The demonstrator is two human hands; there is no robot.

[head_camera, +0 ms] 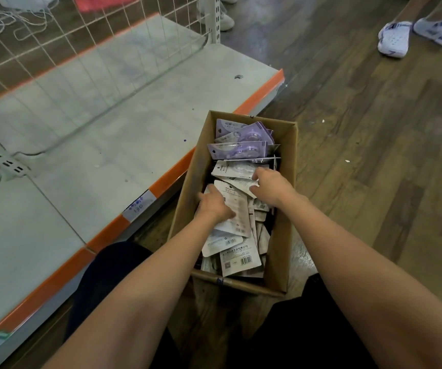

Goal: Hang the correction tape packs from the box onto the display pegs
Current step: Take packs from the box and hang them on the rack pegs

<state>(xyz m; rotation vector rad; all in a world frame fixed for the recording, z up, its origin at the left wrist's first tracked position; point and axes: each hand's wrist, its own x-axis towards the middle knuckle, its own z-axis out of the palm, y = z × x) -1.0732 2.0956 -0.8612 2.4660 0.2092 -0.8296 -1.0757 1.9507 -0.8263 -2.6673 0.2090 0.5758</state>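
A cardboard box (285,209) stands on the wood floor beside the shelf. It is full of flat correction tape packs: purple ones (238,147) at the far end, white ones (237,251) lying back side up nearer me. Both my hands are inside the box. My left hand (214,202) holds a white pack (237,211) near its left edge, fingers curled round it. My right hand (269,183) pinches another white pack (241,182) just beyond. The fingertips of both hands are partly hidden. No display pegs are in view.
A low grey shelf (113,129) with an orange front edge runs along the left, backed by a white wire grid panel (68,43). Another person's feet in white shoes (395,38) stand at the upper right. My dark-clad knees flank the box's near end.
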